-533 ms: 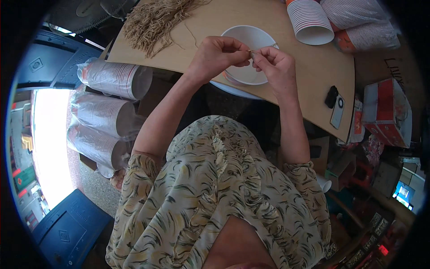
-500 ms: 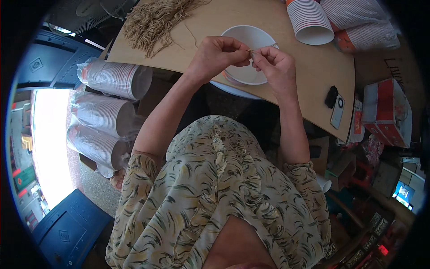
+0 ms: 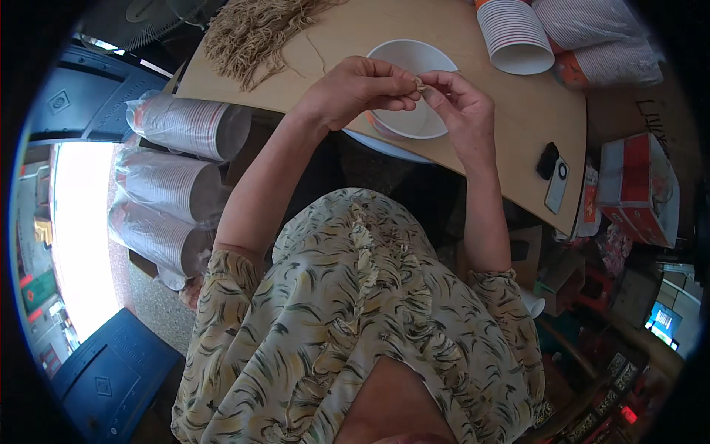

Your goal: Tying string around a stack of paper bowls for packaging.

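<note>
Over a white paper bucket (image 3: 414, 53) at the table's near edge, my two hands meet fingertip to fingertip. My left hand (image 3: 355, 92) is closed in a pinch on a small tan strand (image 3: 420, 85). The same strand is pinched by my right hand (image 3: 467, 115), between thumb and forefinger. It looks bunched or looped between the fingertips; its exact form is too small to make out. At the far left of the table lies a tangled pile of tan strands (image 3: 255, 44), with a few loose ends trailing toward the bucket.
A stack of paper buckets (image 3: 514, 33) lies at the far right, beside plastic-wrapped stacks (image 3: 592, 26). A phone (image 3: 556, 185) and a small black object (image 3: 547, 160) rest near the table's right edge. More wrapped bucket stacks (image 3: 166, 181) are at left. A red-and-white carton (image 3: 636, 189) stands right.
Both hands have shifted slightly, the right one a little to the right. The tan strand between the fingertips now shows as a small bunch.
</note>
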A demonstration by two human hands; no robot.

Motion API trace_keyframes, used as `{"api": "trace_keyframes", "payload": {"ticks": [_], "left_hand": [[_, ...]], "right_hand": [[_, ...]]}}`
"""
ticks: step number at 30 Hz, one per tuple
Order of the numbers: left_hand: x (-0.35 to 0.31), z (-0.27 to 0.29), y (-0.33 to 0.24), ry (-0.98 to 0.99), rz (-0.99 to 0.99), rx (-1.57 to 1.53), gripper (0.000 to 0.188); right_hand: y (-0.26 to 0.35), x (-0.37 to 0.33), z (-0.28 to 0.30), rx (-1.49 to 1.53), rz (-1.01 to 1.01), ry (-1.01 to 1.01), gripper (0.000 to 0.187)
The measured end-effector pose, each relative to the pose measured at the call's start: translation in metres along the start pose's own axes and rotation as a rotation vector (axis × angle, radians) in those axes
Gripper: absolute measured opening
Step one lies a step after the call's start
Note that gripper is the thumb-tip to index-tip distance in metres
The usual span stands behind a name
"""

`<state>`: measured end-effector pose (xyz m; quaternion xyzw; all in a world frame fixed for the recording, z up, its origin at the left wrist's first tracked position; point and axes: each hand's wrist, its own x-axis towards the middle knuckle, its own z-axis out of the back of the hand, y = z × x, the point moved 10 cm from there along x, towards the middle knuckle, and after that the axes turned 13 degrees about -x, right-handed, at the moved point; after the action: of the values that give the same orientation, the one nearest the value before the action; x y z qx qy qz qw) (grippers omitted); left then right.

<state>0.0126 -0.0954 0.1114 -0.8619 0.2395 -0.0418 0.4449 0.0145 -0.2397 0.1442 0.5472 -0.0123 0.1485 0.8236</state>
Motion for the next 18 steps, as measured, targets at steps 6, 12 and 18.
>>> {"api": "trace_keyframes", "payload": {"ticks": [6, 12, 18], "left_hand": [[-0.0005, -0.0019, 0.001, 0.024, 0.029, -0.036, 0.023], [-0.0007, -0.0003, 0.002, 0.023, 0.03, -0.025, 0.022], [0.0001, 0.0, 0.002, 0.006, -0.004, 0.033, 0.021]], "right_hand": [[-0.0074, 0.0025, -0.0054, 0.188, -0.023, 0.068, 0.019], [-0.0087, 0.0032, -0.0057, 0.16, -0.033, 0.081, 0.019], [-0.0058, 0.0033, -0.0044, 0.126, -0.05, 0.081, 0.018]]}}
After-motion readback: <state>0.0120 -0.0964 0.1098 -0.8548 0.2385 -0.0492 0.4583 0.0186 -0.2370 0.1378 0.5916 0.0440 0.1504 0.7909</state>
